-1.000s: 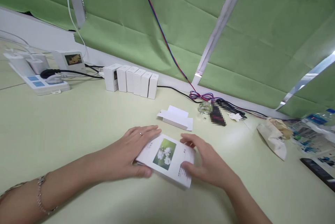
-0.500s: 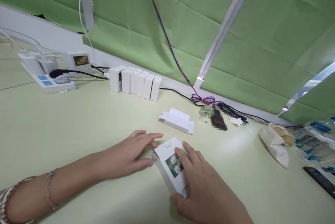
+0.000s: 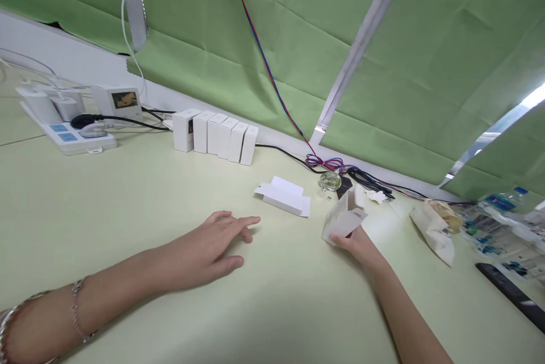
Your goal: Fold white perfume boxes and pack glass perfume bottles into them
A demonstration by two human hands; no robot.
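A white cardboard box (image 3: 343,219) is in the grip of my right hand (image 3: 361,247), out to the right over the table. It stands tilted with its end flap open; its inside is mostly hidden. My left hand (image 3: 217,245) rests on the table with fingers spread, holding nothing. Beyond its fingertips lies an unfolded white card insert (image 3: 284,196). Behind the held box are a small round glass item (image 3: 330,181) and a dark card (image 3: 344,187), partly covered by the box.
At the back stands a row of several small white boxes (image 3: 223,137). A power strip (image 3: 68,131) with plugs sits at the left. Bundled cables (image 3: 368,179) run along the wall. To the right are a cloth bag (image 3: 432,233), a dark flat object (image 3: 511,296) and plastic bottles (image 3: 504,199).
My right hand has carried the box right and away from my left hand, turning it so its open end shows. My left hand has barely moved and no longer touches the box.
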